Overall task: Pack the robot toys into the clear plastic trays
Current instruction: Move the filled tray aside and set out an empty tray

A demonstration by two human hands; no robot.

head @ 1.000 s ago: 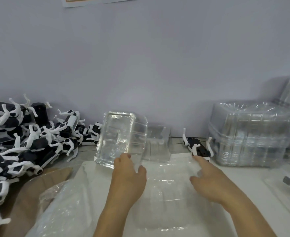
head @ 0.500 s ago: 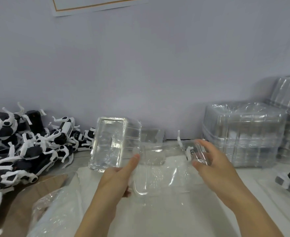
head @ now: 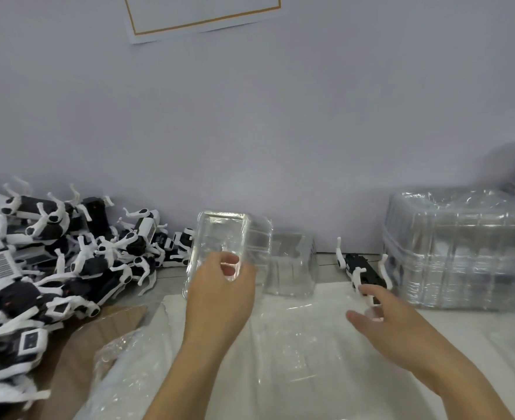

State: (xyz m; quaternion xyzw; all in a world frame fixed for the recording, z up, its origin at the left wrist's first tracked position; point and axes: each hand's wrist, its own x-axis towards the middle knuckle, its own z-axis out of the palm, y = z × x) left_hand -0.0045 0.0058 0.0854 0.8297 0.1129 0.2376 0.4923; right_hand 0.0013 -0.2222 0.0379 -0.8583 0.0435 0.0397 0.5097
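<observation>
A clear plastic tray [head: 219, 237] stands on edge near the wall, leaning against more clear trays. My left hand [head: 219, 295] grips its lower edge, and the fingertips show through the plastic. A second clear tray [head: 292, 268] sits on the table just to its right. One black-and-white robot toy [head: 360, 266] lies on its back by the wall. My right hand [head: 383, 319] hovers just in front of it with fingers spread and relaxed, the index fingertip at the toy's near white leg. It holds nothing.
A big pile of black-and-white robot toys [head: 53, 268] fills the left side. A tall stack of clear trays [head: 462, 247] stands at the right. Crinkled clear plastic sheeting [head: 280, 353] covers the white surface in front, with brown cardboard [head: 77, 359] to its left.
Half a second ago both hands held a clear tray raised between them. Now my left hand grips the upright tray, and my right hand is lower and open by the single toy.
</observation>
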